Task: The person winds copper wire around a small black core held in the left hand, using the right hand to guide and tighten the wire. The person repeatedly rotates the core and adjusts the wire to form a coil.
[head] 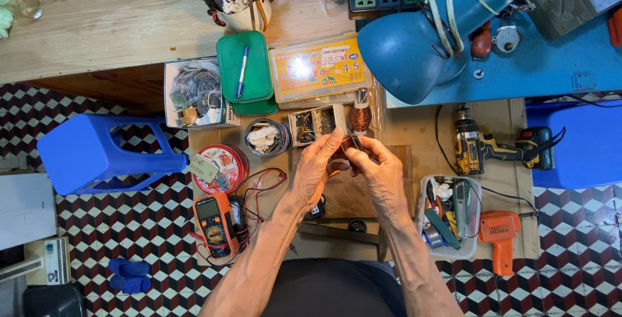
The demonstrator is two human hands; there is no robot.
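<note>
Two hands meet over wooden board (350, 194), mid-bench. Left hand (317, 168) and right hand (379, 171) both pinch small copper-coloured part (350, 143), just near of copper wire spool (360, 116). Part likely light, fine, easily bent; grip by edges.

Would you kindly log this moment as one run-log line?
left hand: pinching small copper part | right hand: gripping same part | copper wire spool: upright just beyond | multimeter: left, untouched

A blue desk lamp (414, 45) hangs over a pale wooden bench (129, 19), beside a green lidded box (245, 71), an orange multimeter (215, 223), a blue plastic stool (97, 155), a copper-coloured wire spool (360, 117) and a red, black and white checkered floor (129, 226).
</note>
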